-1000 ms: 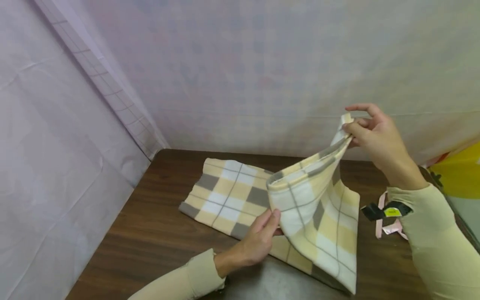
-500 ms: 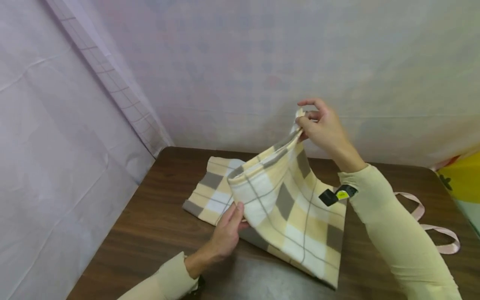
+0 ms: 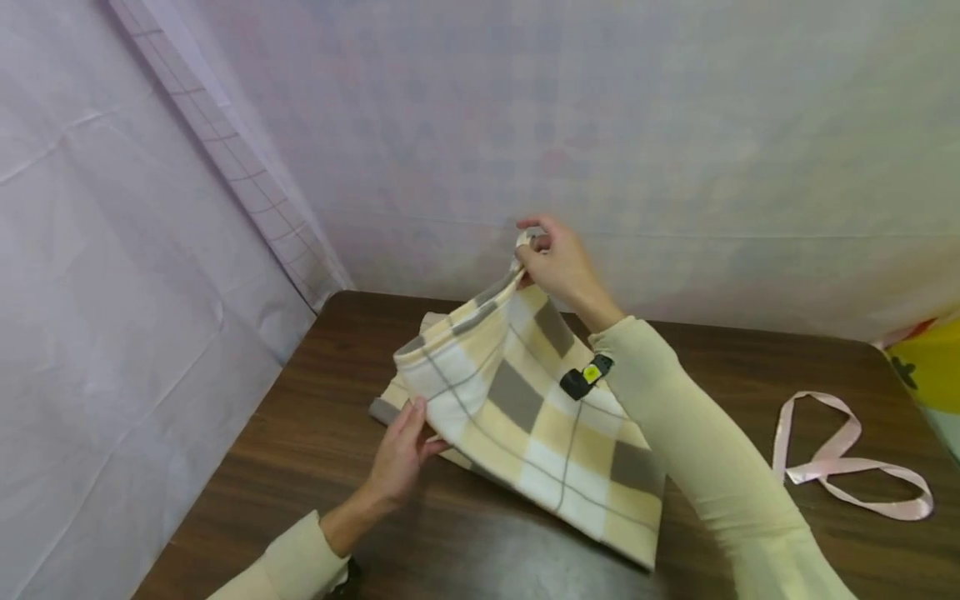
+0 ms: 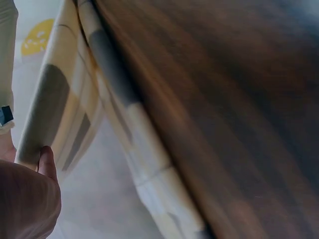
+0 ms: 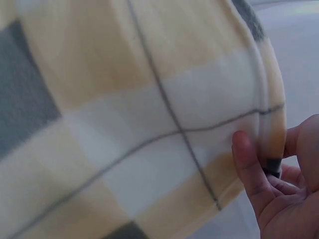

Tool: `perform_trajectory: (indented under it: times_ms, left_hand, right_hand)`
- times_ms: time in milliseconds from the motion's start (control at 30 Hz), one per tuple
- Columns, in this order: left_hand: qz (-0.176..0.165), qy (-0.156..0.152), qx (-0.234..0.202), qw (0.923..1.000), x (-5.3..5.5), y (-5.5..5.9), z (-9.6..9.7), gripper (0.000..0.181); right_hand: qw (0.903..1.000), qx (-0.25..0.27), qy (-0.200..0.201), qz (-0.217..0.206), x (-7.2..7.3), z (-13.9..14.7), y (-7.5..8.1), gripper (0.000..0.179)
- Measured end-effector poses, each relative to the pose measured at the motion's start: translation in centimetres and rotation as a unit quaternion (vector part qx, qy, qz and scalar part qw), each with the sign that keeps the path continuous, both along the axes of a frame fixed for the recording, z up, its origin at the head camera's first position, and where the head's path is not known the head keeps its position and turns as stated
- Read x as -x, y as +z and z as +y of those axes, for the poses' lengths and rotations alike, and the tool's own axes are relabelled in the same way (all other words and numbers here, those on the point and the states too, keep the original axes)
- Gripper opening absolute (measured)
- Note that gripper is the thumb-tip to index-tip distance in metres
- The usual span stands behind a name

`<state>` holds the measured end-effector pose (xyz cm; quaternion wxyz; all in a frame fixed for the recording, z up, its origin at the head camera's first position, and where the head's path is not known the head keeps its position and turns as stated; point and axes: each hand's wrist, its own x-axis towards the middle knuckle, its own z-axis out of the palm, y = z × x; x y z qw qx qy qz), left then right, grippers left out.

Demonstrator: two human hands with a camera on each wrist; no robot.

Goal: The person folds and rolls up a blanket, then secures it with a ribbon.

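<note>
A cream, white and grey checked fleece blanket [image 3: 517, 396] is partly lifted over the table, its right part folded across to the left. My left hand [image 3: 397, 458] pinches the near left corner of the lifted layers between thumb and fingers. Higher up at the far corner, my right hand [image 3: 558, 262] grips the edge, forefinger raised. The right wrist view shows the right thumb [image 5: 249, 169] pressed on the fleece. From the left wrist, the blanket [image 4: 55, 99] hangs above another layer lying on the table. Most of that lower layer is hidden in the head view.
The dark wooden table [image 3: 300, 417] has a rounded far left corner. A looped pink ribbon [image 3: 828, 467] lies on its right side. Pale cloth walls [image 3: 600, 125] stand behind and to the left. Something yellow [image 3: 930, 367] shows at the right edge.
Both hands have moved left, carrying the lifted blanket layers across the part lying on the table. The right arm has swung off the pink ribbon, which now shows whole.
</note>
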<state>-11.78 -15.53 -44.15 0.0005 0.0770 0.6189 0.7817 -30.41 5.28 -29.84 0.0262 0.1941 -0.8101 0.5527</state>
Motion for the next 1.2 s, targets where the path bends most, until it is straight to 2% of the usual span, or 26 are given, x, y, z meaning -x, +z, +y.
perform_trajectory:
  times_ms: [233,367,533,667,767,867,1033,1133,1167,1200]
  left_hand:
    - [-0.036,0.028,-0.036,0.9983,0.3,-1.3,-1.9,0.058]
    - [-0.046,0.056,-0.03,0.9969,0.7,-2.0,-3.1,0.056]
    - [-0.089,0.089,-0.017,0.9919,1.3,-3.1,-4.0,0.05]
    - [-0.127,0.096,-0.01,0.9872,1.4,-4.1,-4.5,0.045]
    - [-0.14,0.091,-0.003,0.986,1.7,-4.7,-5.1,0.044]
    - [-0.149,0.093,0.003,0.9845,2.0,-5.0,-5.7,0.041]
    - [-0.18,0.108,0.023,0.9775,2.3,-4.8,-6.3,0.037]
    - [-0.196,0.125,0.044,0.9716,2.3,-4.4,-6.6,0.045]
    - [-0.195,0.133,0.06,0.9698,2.3,-4.1,-6.7,0.051]
    - [-0.192,0.146,0.094,0.9659,2.2,-3.8,-6.8,0.058]
  right_hand:
    - [0.9988,-0.046,-0.013,0.007,1.0,-3.4,-2.8,0.048]
    - [0.9982,-0.058,-0.015,0.007,1.1,-5.0,-4.5,0.052]
    - [0.9987,-0.046,-0.013,-0.013,0.8,-6.4,-6.7,0.058]
    - [0.9981,-0.045,0.024,-0.035,0.7,-7.3,-8.2,0.065]
    - [0.9934,-0.077,0.068,-0.05,0.4,-7.5,-9.2,0.068]
    - [0.982,-0.14,0.115,-0.055,0.1,-6.7,-9.8,0.065]
    - [0.9499,-0.248,0.188,-0.032,0.1,-3.7,-10.4,0.049]
    - [0.9313,-0.285,0.227,-0.002,0.3,-1.3,-11.1,0.044]
    - [0.926,-0.292,0.239,0.01,0.3,-0.5,-11.3,0.043]
    - [0.9214,-0.298,0.249,0.018,0.3,0.3,-11.6,0.043]
